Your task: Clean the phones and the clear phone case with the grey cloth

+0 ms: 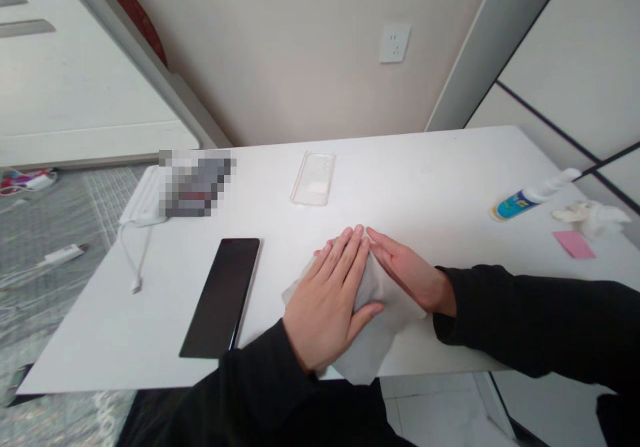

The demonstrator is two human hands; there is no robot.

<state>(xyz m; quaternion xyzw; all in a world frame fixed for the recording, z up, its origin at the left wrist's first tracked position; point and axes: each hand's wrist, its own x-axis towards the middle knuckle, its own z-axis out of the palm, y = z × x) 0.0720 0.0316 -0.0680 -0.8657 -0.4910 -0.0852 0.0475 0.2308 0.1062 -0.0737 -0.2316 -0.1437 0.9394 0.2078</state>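
My left hand [333, 294] lies flat, fingers stretched out, on a white cloth [373, 340] near the front edge of the white table [430, 187]. My right hand [407, 270] rests on its edge beside it, fingers straight and together, touching the cloth's right side. Part of the cloth hangs over the table's front edge. A black phone [223, 295] lies face up to the left of my left hand. A clear phone case [313, 178] lies further back in the middle of the table.
A small spray bottle [530, 197] lies on its side at the right, with a crumpled tissue [590, 217] and a pink card [574, 244] near it. A white cable [135, 260] and a blurred object [195, 182] sit at the back left. A wall socket [394, 42] is behind.
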